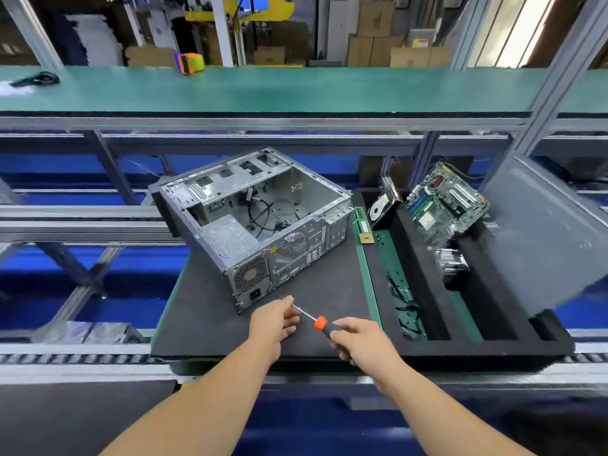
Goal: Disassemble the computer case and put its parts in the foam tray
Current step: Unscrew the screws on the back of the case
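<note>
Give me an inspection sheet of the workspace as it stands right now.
Surface: black foam mat under the case, on a conveyor line.
Job's things: open computer case, power supply still inside; foam tray holds motherboard, hard drive, RAM stick, heatsink; side panel leans at the tray's right.
Clutter: tape dispenser on the upper shelf.
Grippers: right hand grips the screwdriver; left hand pinches its shaft.
Cables: loose black cables inside the case.
Surroundings: cardboard boxes behind.
</note>
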